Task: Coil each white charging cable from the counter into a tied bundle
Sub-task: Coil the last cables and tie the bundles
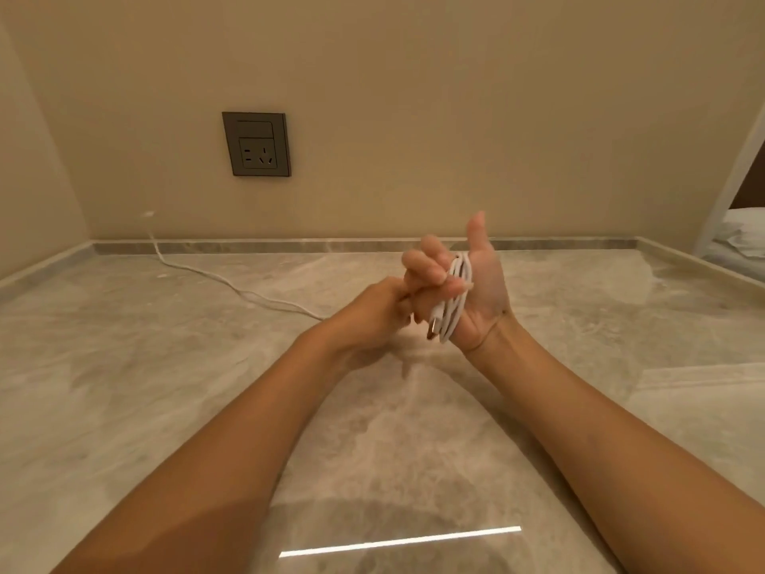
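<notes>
The right hand (482,292) grips the coiled cable (455,296); the left hand (368,312) pinches its tail, which trails across the counter (124,345) toward 10 o'clock.

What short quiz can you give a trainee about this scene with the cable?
1. True or false: the white cable is wound in loops around the right hand.
2. Choose one. The wall socket has: A) nothing plugged in; B) the white cable plugged in; C) a black charger plugged in.
3. Short answer: on which surface does the loose part of the cable lie?

Key: 1. True. 2. A. 3. The counter.
</notes>
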Motion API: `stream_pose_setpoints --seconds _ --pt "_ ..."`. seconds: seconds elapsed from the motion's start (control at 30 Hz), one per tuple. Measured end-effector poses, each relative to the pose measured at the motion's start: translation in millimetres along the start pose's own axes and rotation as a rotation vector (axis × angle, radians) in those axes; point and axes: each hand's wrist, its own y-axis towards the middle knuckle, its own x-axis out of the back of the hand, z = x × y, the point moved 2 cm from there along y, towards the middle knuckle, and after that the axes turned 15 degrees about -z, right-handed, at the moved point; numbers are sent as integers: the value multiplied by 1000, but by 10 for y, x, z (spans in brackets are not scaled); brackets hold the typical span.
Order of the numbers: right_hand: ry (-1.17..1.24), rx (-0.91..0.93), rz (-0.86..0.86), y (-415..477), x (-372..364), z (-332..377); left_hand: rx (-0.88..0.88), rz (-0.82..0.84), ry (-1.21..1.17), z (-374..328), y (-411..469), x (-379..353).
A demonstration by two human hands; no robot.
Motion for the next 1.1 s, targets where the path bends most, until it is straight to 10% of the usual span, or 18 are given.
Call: stream_pose_setpoints --seconds 0.2,0.53,0.8,1.1 --pt "15 735 -754 -166 137 309 -120 223 430 -89 -59 -182" --pt "-1120 611 -1218 -169 353 379 -134 139 549 -252 -51 157" --pt "-1160 -137 -839 -85 288 64 -297 -308 589 -347 36 351" --pt "-213 -334 -23 68 110 -217 -145 -240 39 -211 42 303"
